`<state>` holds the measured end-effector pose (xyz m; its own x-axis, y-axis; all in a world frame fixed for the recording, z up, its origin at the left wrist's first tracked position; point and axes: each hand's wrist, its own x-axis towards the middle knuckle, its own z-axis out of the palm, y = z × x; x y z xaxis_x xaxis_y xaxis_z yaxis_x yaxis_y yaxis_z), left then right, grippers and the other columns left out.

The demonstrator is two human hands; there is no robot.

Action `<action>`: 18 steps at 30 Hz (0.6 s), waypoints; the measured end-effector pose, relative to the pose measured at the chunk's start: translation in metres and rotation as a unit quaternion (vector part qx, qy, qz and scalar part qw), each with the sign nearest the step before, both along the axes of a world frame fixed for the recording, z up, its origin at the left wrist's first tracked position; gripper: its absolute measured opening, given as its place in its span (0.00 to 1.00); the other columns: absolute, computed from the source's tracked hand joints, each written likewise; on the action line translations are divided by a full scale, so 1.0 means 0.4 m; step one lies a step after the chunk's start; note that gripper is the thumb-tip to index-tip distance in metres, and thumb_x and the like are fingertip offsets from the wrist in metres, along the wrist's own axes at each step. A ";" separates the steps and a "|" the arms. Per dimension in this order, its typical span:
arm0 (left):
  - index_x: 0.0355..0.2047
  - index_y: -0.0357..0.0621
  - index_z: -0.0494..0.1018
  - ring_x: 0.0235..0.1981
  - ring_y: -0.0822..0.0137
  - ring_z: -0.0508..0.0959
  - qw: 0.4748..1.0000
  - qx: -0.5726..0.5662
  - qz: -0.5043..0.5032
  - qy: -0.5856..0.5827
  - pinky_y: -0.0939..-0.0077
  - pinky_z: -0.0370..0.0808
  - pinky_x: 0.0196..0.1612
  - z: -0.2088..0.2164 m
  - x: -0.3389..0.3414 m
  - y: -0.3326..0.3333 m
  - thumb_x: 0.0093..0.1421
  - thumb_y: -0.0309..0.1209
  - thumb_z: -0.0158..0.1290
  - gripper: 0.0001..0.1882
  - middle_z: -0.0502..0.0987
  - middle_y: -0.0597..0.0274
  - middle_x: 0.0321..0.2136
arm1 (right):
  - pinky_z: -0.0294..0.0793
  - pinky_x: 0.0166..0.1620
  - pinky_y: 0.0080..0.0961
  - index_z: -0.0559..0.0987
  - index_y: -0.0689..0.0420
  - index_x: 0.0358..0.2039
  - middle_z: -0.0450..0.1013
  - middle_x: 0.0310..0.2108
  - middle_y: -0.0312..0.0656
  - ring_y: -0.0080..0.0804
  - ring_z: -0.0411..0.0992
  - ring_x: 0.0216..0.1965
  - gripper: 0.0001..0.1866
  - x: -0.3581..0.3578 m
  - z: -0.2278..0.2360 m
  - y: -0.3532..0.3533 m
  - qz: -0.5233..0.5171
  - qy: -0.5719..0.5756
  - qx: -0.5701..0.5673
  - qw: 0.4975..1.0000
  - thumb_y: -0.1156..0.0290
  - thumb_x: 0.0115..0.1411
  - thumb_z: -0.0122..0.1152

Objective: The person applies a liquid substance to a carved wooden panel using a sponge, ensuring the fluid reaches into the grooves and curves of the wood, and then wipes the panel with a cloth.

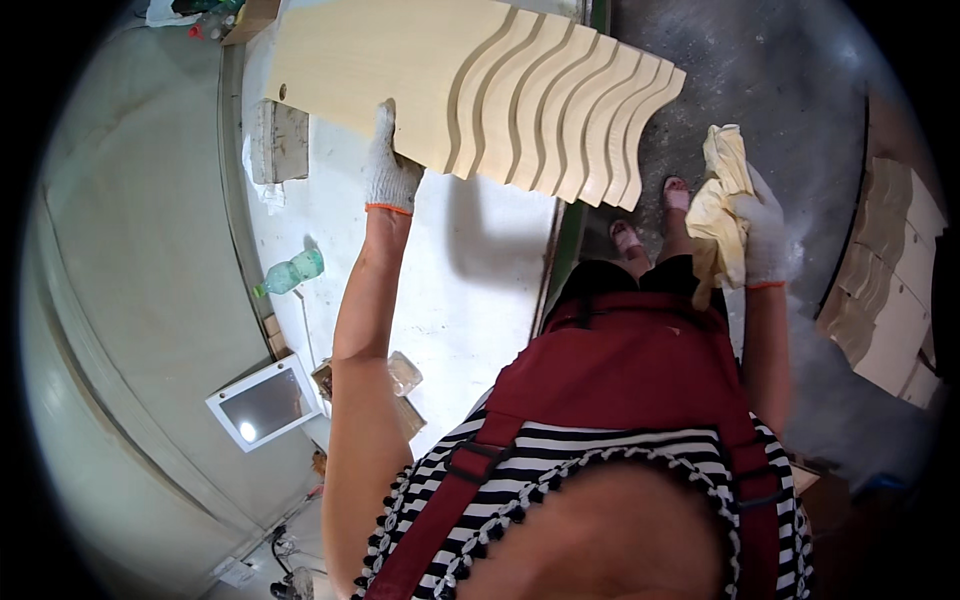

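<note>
Several pale wooden panels [390,60] with wavy ends lie in a stepped stack over the white table at the top of the view. My left hand [393,175], in a white knitted glove with an orange cuff, is closed on their near edge. Its thumb rests on the top panel's face; the other fingers are mostly hidden. On the right, away from the stack, my gloved right hand [765,235] holds a crumpled yellow cloth [722,210], which hangs beside my dark red apron [620,360].
On the white table [450,310] are a worn block [280,142], a green plastic bottle [290,272] lying down and a white-framed screen [264,402]. More wavy-ended panels [900,290] stand at far right. Grey floor [740,60] runs along the table's green edge.
</note>
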<state>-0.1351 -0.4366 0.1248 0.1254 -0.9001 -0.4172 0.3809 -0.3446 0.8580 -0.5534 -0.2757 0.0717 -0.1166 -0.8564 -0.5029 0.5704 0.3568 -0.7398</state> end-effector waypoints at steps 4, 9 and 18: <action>0.62 0.40 0.66 0.61 0.62 0.71 0.999 0.005 0.039 -0.033 0.64 0.71 0.62 0.042 -0.006 0.024 0.69 0.45 0.53 0.28 0.71 0.59 0.60 | 0.77 0.49 0.24 0.67 0.71 0.63 0.74 0.52 0.48 0.32 0.76 0.46 0.33 0.009 -0.006 -0.032 -0.003 0.004 -0.007 1.000 0.84 0.52 0.48; 0.69 0.41 0.59 0.68 0.54 0.62 0.993 0.013 0.103 -0.051 0.53 0.65 0.63 0.017 0.031 0.052 0.64 0.56 0.54 0.42 0.62 0.50 0.67 | 0.79 0.50 0.30 0.67 0.66 0.62 0.74 0.49 0.44 0.34 0.76 0.45 0.31 -0.008 -0.067 -0.058 0.013 -0.056 0.009 0.998 0.82 0.56 0.46; 0.71 0.33 0.51 0.72 0.57 0.55 0.907 -0.052 0.192 -0.371 0.69 0.57 0.68 0.136 0.262 -0.014 0.60 0.54 0.59 0.50 0.55 0.46 0.71 | 0.79 0.51 0.38 0.71 0.60 0.57 0.75 0.48 0.46 0.40 0.77 0.45 0.22 0.039 -0.068 -0.138 0.176 -0.209 0.190 0.943 0.69 0.63 0.50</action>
